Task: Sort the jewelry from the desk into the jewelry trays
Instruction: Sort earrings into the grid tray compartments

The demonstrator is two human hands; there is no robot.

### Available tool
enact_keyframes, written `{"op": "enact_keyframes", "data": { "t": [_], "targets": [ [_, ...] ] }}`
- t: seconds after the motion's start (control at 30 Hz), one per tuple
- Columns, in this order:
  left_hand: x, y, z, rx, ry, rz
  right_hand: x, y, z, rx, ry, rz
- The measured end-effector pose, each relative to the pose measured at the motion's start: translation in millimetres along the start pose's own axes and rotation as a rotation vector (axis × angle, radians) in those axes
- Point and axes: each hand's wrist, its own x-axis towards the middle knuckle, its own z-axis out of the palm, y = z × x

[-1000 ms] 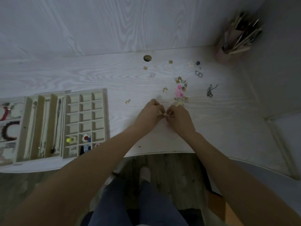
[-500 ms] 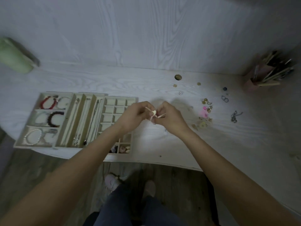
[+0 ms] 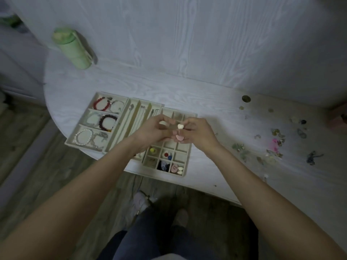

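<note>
Holding both hands over the grid tray (image 3: pixel 185 172): my left hand (image 3: pixel 150 131) pinches a cream earring (image 3: pixel 163 123), my right hand (image 3: pixel 195 133) another (image 3: pixel 180 126). Advise lowering each into the near-right cell beside its likes (image 3: pixel 177 168) before letting go.

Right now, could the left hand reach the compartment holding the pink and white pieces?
Probably yes: the left hand holds a white piece above the grid tray, and nothing covers that near corner compartment.
</note>
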Motion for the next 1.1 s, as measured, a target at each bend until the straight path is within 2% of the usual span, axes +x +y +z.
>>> {"op": "enact_keyframes", "data": {
  "t": [0.2,0.37,0.53,0.63,0.8,0.97,1.1],
  "targets": [
    [-2,-9,-3,0.091,0.037,-0.024,-3,1,16,0.098,-0.038,0.05],
    [-3,-15,-3,0.201,-0.013,-0.027,-5,5,13,0.209,-0.074,0.198],
    [-5,-24,6,0.219,-0.061,-0.002,-9,22,12,0.353,-0.012,0.303],
    [-5,-31,6,0.361,-0.061,0.061,-11,26,10,0.383,-0.015,0.287],
    [-3,-41,11,0.461,-0.037,0.108,-16,32,10,0.222,-0.035,0.204],
    [-2,-52,16,0.513,-0.056,0.149,-15,45,7,0.253,0.065,0.22],
    [1,-62,22,0.692,-0.026,0.199,-13,62,7,-0.017,0.113,0.208]
  ]
}}
